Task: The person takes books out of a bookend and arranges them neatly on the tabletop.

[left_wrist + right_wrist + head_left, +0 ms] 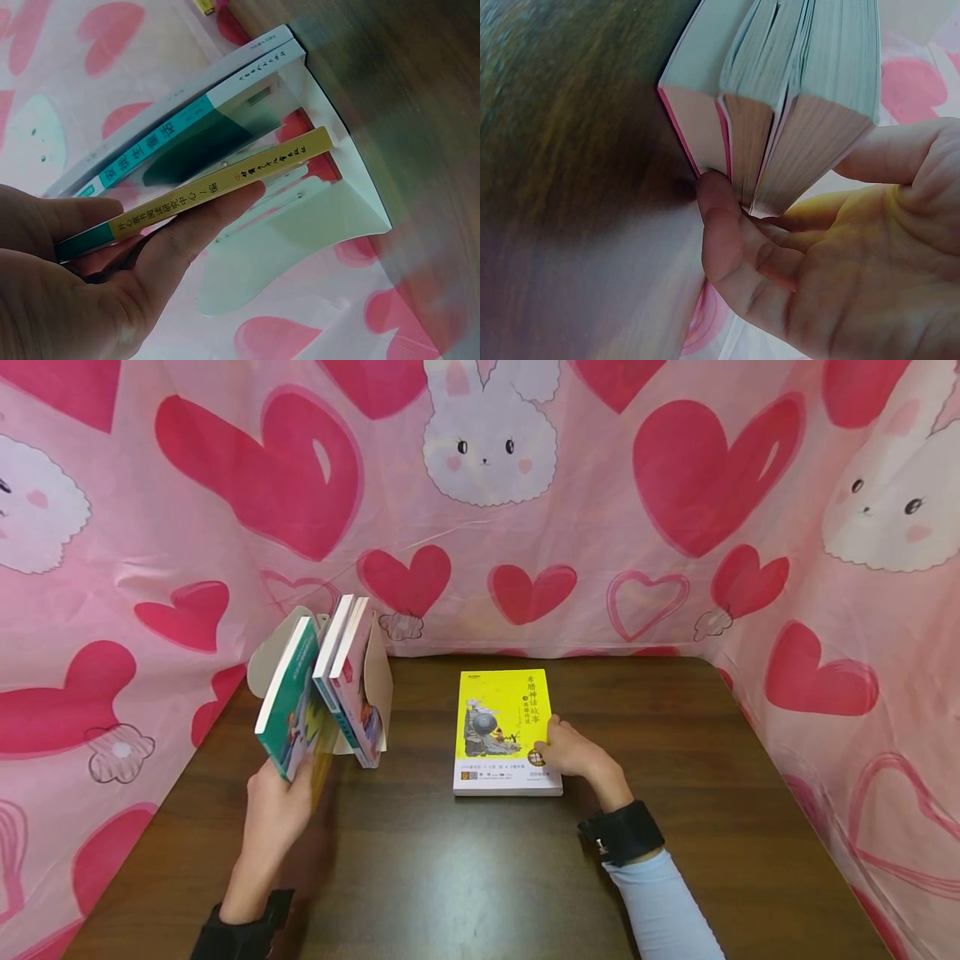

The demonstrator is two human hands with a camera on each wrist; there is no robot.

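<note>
My left hand holds a thin book with a green cover by its lower part, upright and tilted. In the left wrist view its yellow spine lies between thumb and fingers. Right beside it two books stand in a cream bookend; one has a turquoise and white spine. On the right, my right hand grips the right side of a yellow-covered book. The right wrist view shows thick books stacked together there, fingertips at the bottom pink-edged cover, thumb on the other side.
The dark wooden table runs back to a pink curtain with hearts and rabbits, which also hangs along both sides. The bookend's left plate stands behind the green book. Black bands circle both wrists.
</note>
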